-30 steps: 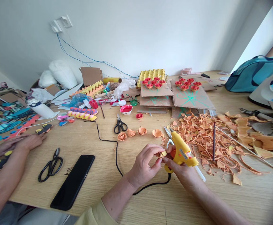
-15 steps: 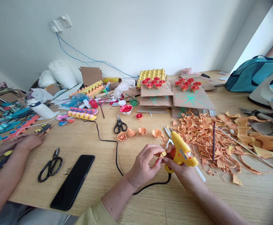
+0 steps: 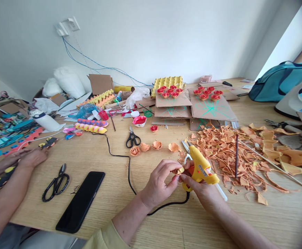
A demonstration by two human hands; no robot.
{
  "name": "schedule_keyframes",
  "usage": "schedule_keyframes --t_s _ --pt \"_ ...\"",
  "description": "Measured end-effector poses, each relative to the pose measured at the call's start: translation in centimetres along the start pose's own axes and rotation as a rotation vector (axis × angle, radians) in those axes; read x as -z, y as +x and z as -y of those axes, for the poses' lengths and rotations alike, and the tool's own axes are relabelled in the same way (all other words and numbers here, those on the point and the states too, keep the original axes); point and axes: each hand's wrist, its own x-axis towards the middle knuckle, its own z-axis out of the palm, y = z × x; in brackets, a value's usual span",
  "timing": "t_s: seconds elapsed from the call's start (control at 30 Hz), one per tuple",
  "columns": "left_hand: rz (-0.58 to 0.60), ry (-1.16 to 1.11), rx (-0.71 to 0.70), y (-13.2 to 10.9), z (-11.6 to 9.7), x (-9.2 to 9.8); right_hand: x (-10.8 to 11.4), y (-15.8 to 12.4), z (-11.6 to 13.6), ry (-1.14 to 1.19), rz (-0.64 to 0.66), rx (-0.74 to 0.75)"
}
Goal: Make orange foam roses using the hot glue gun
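Observation:
My left hand [image 3: 161, 183] pinches a small curled orange carton petal piece [image 3: 178, 171] between thumb and fingers. My right hand [image 3: 201, 188] is closed around a yellow hot glue gun [image 3: 201, 164], its nozzle pointing away and up, while the thumb and fingertips also touch the petal piece. Part of the gun's handle is hidden by the hand. Beyond the hands sit several orange carton flowers [image 3: 157, 145] and one small red flower [image 3: 154, 128]. White-handled scissors [image 3: 188, 157] lie partly behind the gun.
A heap of orange scraps [image 3: 218, 155] spreads on the right, with a brown stick [image 3: 236, 155] on it. Black scissors [image 3: 133, 138], another pair [image 3: 56, 183] and a phone [image 3: 80, 202] lie leftward. Red flowers [image 3: 170, 91] stand on cardboard. A co-worker's hands [image 3: 33, 157] work far left.
My hands, the glue gun and the petal piece hold almost the same position. At the far left, the co-worker's hand shifts very slightly.

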Motion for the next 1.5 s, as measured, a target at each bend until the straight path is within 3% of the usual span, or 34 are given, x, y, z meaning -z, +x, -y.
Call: schedule_keyframes --t_s 1.5 --pt "-0.024 0.016 0.010 0.22 -0.36 0.04 0.01 0.09 -0.01 -0.025 -0.008 -0.009"
